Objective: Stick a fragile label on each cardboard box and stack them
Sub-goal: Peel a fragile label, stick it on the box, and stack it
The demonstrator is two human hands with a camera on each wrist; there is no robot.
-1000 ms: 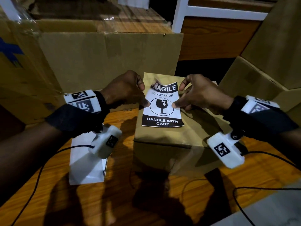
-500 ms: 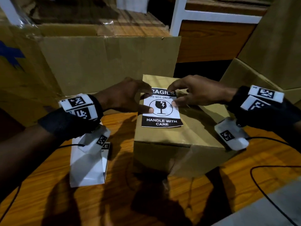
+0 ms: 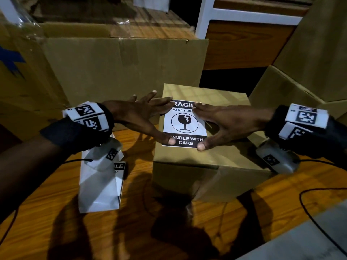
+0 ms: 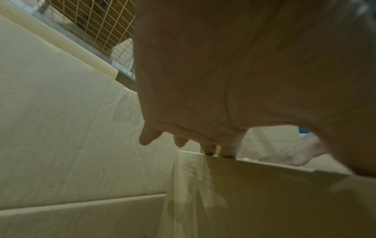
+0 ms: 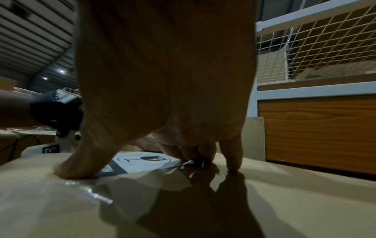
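A small brown cardboard box (image 3: 221, 158) stands on the wooden table, centre of the head view. A black-and-white fragile label (image 3: 185, 123) lies flat on its top. My left hand (image 3: 142, 117) presses the label's left edge with straight spread fingers, thumb on the lower left corner. My right hand (image 3: 225, 122) presses the right edge the same way, thumb at the lower right corner. In the right wrist view the fingertips (image 5: 231, 165) push down on the box top beside the label (image 5: 142, 162). The left wrist view shows my left hand (image 4: 203, 96) over the box edge (image 4: 264, 164).
A stack of white label sheets (image 3: 99, 186) lies on the table left of the box. Large cardboard boxes (image 3: 122, 66) stand behind and left, more boxes (image 3: 293, 91) at the right. A white-framed wooden shelf (image 3: 249, 44) is behind. Black cables (image 3: 308, 209) trail over the table.
Both hands have gone from pinching the label's curled top to lying flat with spread fingers. The label, lifted at its top before, now lies flat on the box.
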